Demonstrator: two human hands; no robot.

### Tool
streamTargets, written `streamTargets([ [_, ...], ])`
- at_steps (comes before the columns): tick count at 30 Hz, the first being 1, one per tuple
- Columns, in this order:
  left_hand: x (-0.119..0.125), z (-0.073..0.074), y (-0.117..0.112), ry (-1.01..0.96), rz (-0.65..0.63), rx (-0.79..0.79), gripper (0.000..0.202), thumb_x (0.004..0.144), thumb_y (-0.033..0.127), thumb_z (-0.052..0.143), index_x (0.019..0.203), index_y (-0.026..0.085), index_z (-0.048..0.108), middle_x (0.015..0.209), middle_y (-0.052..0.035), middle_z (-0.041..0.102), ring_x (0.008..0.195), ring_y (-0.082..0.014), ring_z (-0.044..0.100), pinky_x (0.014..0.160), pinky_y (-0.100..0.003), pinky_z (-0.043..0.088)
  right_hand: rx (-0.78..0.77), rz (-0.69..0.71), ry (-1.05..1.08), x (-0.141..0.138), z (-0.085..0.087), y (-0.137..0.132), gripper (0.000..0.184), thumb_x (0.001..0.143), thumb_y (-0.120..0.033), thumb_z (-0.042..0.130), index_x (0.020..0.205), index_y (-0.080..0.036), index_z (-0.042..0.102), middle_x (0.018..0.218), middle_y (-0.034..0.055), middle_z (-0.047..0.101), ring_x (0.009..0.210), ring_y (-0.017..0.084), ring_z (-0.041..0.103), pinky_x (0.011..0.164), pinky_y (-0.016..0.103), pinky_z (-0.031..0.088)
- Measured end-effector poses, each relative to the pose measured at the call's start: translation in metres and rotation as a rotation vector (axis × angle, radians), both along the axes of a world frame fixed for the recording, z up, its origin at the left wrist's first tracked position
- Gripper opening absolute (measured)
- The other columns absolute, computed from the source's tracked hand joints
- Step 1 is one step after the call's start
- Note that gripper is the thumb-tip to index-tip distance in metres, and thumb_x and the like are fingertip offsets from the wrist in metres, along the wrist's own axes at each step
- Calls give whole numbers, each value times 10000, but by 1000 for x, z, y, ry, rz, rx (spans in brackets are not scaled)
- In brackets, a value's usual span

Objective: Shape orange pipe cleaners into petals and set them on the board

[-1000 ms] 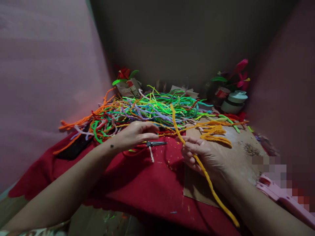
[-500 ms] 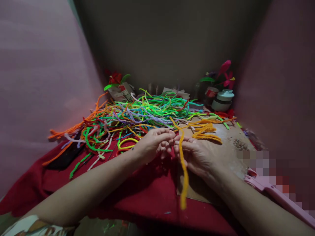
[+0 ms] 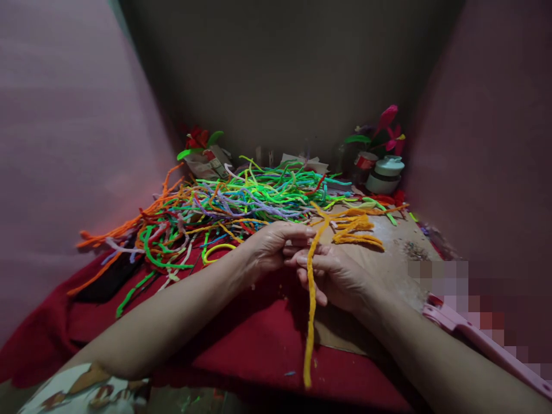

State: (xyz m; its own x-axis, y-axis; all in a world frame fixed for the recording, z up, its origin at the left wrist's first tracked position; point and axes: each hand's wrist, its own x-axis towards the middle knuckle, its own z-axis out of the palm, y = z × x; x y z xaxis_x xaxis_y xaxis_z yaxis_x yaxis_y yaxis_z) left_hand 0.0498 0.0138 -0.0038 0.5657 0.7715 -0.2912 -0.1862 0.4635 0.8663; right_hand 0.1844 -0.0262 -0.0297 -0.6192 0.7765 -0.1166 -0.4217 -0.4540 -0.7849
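Observation:
A fuzzy orange-yellow pipe cleaner (image 3: pixel 311 310) hangs from between my two hands, its long end dangling toward the table's front edge and a short end sticking up past the fingers. My left hand (image 3: pixel 278 247) is closed, thumb and fingertips pinching it near the top. My right hand (image 3: pixel 334 273) pinches it just below, with its lower fingers curled loosely. The two hands' fingertips meet or nearly meet. Just beyond them, folded orange pipe-cleaner pieces (image 3: pixel 357 227) lie on a brown cardboard sheet (image 3: pixel 390 276).
A big tangle of coloured pipe cleaners (image 3: pixel 263 195) covers the back and left of the red cloth (image 3: pixel 241 339). Yellow scissor handles (image 3: pixel 213 250) lie by my left forearm. A lidded jar (image 3: pixel 386 174) and pink flowers (image 3: pixel 392 132) stand at back right, a pink tool (image 3: pixel 483 339) at right.
My hands have come closer together. The pipe cleaner's hanging end has swung left and lower, and my right hand has shifted slightly left. The view has moved slightly.

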Motion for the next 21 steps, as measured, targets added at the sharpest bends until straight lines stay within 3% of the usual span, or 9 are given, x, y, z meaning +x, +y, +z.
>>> streamTargets([
  [3,0,6,-2,85,-42,20,291,688,375,660,714,87,621,451,50,427,334,-9,281,317,-139,231,15,6,10,-1,-2,-1,182,656,-168,646,821,-117,588,527,-12,615,286,66,469,239,143,362],
  [7,4,13,-3,303,-114,142,248,590,300,734,674,92,628,537,-7,556,407,-61,464,377,-172,320,-32,-11,-44,-1,-5,-2,258,637,-142,622,885,-109,561,487,4,618,302,95,496,243,151,374],
  [13,9,26,-3,579,-224,374,193,619,275,677,578,113,579,423,53,432,343,-26,329,354,-167,207,-71,24,-166,-2,-5,-3,187,570,-137,599,747,-100,549,467,20,602,311,104,494,235,164,361],
  [16,5,32,-6,534,-196,381,172,636,252,649,572,125,550,425,48,459,328,-35,355,340,-168,218,15,-14,-219,-4,-2,-4,181,582,-168,627,740,-109,561,476,-5,580,313,84,467,250,163,352],
  [21,-10,37,-20,192,29,351,123,682,210,623,737,152,528,606,-8,630,357,-50,446,338,-157,288,228,-336,-200,-4,6,-8,191,660,-275,683,747,-153,565,503,-62,511,353,36,405,327,152,355],
])
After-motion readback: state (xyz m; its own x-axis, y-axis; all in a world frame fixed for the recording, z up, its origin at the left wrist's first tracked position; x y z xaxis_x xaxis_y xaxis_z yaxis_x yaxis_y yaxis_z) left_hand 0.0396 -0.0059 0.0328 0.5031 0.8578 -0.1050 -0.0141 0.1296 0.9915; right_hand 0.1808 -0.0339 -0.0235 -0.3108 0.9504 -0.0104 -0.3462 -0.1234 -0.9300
